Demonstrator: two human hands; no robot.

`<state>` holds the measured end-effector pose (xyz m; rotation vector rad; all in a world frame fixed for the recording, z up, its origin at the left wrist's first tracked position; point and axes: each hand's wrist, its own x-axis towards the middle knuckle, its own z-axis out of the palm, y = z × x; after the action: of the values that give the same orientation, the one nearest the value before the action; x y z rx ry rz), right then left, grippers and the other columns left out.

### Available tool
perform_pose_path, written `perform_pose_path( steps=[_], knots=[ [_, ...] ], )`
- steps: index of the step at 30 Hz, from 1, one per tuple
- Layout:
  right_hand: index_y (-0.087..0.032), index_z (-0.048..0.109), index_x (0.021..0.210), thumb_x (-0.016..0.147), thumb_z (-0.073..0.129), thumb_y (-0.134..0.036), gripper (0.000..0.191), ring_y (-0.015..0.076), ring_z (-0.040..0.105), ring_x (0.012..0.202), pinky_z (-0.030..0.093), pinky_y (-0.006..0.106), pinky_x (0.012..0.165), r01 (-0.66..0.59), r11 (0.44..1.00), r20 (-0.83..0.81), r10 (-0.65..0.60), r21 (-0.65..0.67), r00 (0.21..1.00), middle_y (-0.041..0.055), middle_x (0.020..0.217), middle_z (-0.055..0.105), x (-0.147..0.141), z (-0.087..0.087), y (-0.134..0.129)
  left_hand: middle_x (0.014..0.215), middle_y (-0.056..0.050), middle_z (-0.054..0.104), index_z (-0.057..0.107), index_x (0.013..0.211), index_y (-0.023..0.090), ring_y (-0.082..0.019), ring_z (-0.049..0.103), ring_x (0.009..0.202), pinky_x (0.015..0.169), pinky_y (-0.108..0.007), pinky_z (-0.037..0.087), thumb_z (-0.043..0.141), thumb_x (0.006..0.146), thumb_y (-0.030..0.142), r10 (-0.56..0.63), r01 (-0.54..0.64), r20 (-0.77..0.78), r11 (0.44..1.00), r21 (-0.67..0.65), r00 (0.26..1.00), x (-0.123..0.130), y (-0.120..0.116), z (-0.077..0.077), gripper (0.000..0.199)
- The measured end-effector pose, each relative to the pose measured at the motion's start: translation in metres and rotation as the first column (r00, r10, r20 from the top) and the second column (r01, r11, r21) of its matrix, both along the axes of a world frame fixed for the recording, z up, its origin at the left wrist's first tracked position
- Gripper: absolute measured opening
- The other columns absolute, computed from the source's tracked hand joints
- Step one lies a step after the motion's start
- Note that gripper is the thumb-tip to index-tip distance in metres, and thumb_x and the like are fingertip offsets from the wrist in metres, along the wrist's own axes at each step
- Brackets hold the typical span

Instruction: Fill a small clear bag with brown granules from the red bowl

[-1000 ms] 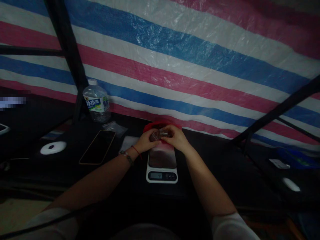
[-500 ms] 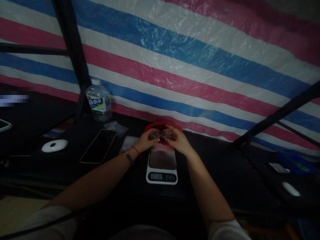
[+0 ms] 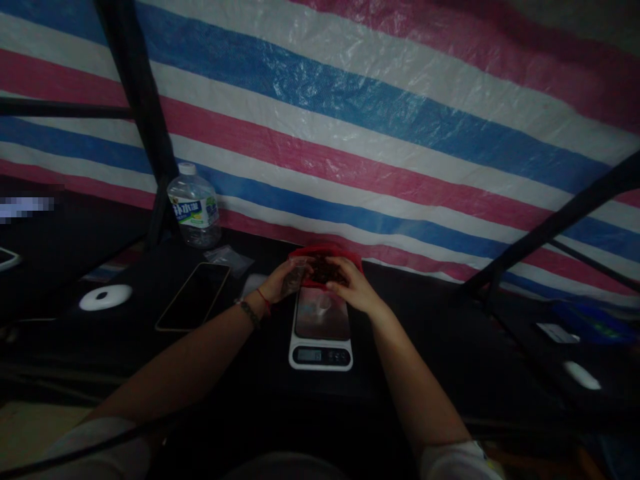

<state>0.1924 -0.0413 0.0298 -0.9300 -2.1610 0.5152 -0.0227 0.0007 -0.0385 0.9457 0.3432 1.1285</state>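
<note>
Clear rounded cup [image 3: 294, 276] in left hand [image 3: 278, 283], right hand [image 3: 356, 288] at red container [image 3: 306, 252], grip unclear

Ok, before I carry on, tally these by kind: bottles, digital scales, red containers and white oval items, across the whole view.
Clear plastic bottle with a printed label: 1
White digital scale with a metal plate: 1
Red open container with dark contents: 1
White oval items, one on each side: 2
Total: 5

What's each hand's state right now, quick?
Left hand: closed around a clear container.
Right hand: open at the red bowl; nothing visible in its grasp.
</note>
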Motion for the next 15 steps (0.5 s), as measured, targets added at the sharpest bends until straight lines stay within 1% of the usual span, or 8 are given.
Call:
perform_pose_path(
  steps=[2,4,7,9,10,12,13,15],
  knots=[
    [-0.026,0.051,0.131,0.086,0.061,-0.030,0.047,0.0244,0.045,0.125,0.034,0.045,0.106,-0.044,0.996,0.014,0.043,0.076,0.999,0.0094,0.132,0.052,-0.010,0.012,0.012,0.095,-0.008,0.070,0.067,0.108,0.013,-0.016,0.064,0.086,0.080,-0.026,0.049,0.061,0.082,0.041,-0.061,0.062,0.040,0.998,-0.023,0.997,0.001,0.000,-0.002,0.039],
    [-0.025,0.057,0.124,0.085,0.061,-0.026,0.039,0.0241,0.044,0.125,0.033,0.045,0.107,-0.108,0.989,0.094,0.099,0.100,0.991,0.0085,0.131,0.052,-0.022,0.021,0.023,0.100,-0.008,0.070,0.068,0.105,0.014,-0.017,0.065,0.089,0.082,-0.027,0.049,0.062,0.081,0.040,-0.102,0.106,0.073,0.993,-0.048,0.992,0.002,0.001,-0.005,0.036],
    [-0.022,0.068,0.099,0.082,0.064,-0.020,0.017,0.0224,0.049,0.119,0.037,0.041,0.104,-0.199,0.978,0.196,0.183,0.064,0.963,0.0073,0.124,0.057,-0.035,0.029,0.037,0.100,-0.005,0.071,0.070,0.101,0.019,-0.017,0.065,0.086,0.080,-0.029,0.051,0.066,0.077,0.042,-0.107,0.114,0.083,0.989,-0.095,0.991,0.004,0.003,-0.010,0.034],
    [-0.019,0.069,0.086,0.081,0.064,-0.017,0.007,0.0203,0.054,0.111,0.041,0.038,0.099,-0.207,0.977,0.165,0.197,0.048,0.966,0.0070,0.116,0.060,-0.038,0.032,0.044,0.104,-0.006,0.070,0.068,0.107,0.020,-0.019,0.065,0.089,0.081,-0.031,0.051,0.068,0.075,0.046,-0.050,0.055,0.069,0.996,-0.069,0.996,0.005,0.005,-0.012,0.041],
    [-0.019,0.068,0.083,0.081,0.064,-0.016,0.005,0.0194,0.056,0.107,0.043,0.037,0.096,-0.193,0.980,0.125,0.186,0.050,0.975,0.0069,0.112,0.061,-0.037,0.033,0.047,0.108,-0.006,0.069,0.066,0.111,0.020,-0.020,0.064,0.093,0.083,-0.032,0.050,0.070,0.073,0.046,-0.003,0.005,0.056,0.999,-0.034,0.998,0.006,0.005,-0.012,0.046],
    [-0.018,0.067,0.082,0.080,0.063,-0.016,0.005,0.0187,0.057,0.103,0.044,0.035,0.093,-0.157,0.987,0.054,0.154,0.047,0.987,0.0069,0.109,0.062,-0.034,0.032,0.053,0.110,-0.008,0.068,0.065,0.112,0.018,-0.020,0.064,0.095,0.084,-0.032,0.050,0.074,0.070,0.044,0.117,-0.117,-0.009,0.992,0.047,0.993,0.007,0.006,-0.011,0.050],
    [-0.018,0.068,0.082,0.080,0.063,-0.017,0.005,0.0186,0.058,0.101,0.045,0.035,0.092,-0.142,0.989,0.032,0.141,0.035,0.989,0.0069,0.107,0.062,-0.032,0.030,0.055,0.107,-0.008,0.068,0.066,0.109,0.017,-0.020,0.064,0.092,0.083,-0.031,0.050,0.076,0.069,0.042,0.176,-0.170,-0.066,0.982,0.084,0.982,0.007,0.006,-0.009,0.049],
    [-0.018,0.068,0.088,0.079,0.064,-0.019,0.010,0.0184,0.059,0.098,0.046,0.034,0.088,-0.091,0.996,-0.014,0.091,-0.012,0.996,0.0070,0.106,0.063,-0.030,0.023,0.057,0.100,-0.008,0.069,0.068,0.103,0.014,-0.019,0.064,0.085,0.079,-0.030,0.051,0.076,0.070,0.040,0.257,-0.233,-0.189,0.962,0.139,0.948,0.008,0.005,-0.005,0.043]
  ],
)
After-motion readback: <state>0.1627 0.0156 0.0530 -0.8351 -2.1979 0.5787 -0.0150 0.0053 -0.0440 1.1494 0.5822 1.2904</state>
